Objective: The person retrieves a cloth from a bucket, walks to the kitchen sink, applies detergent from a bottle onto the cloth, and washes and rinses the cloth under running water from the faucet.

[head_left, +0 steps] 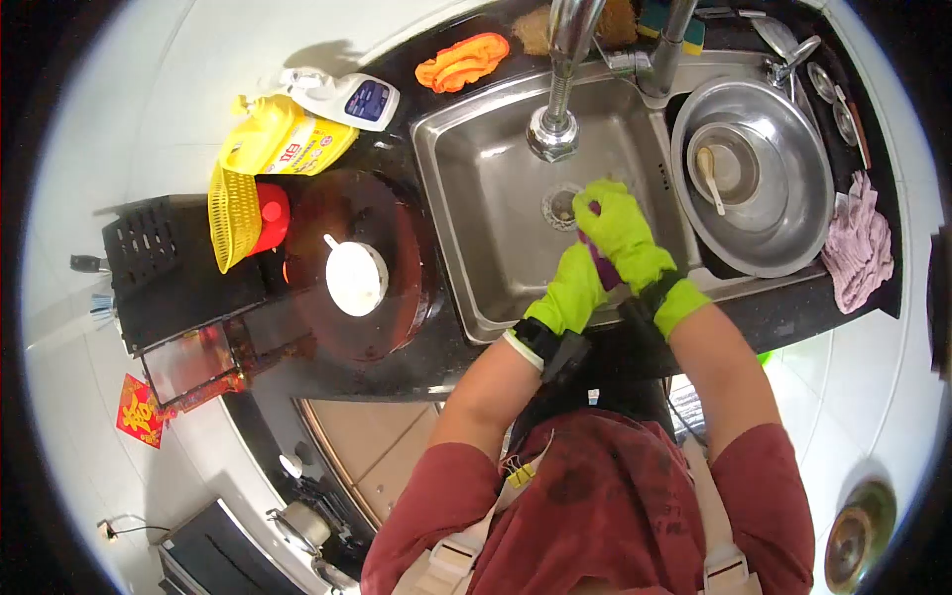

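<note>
Purple item (603, 268) over sink basin (496, 233), near right | grip: left hand (572, 290), right hand (620, 236) closed round it | est. light, slippery if wet; hold mid-length; firmness unclear

Free room is found over the left part of the sink (481, 238). At the far side, the way is hindered by the faucet (553, 131); on the right, it is blocked by the large metal basin (788, 213), and beyond the left edge, by the white bowl (355, 281).
</note>
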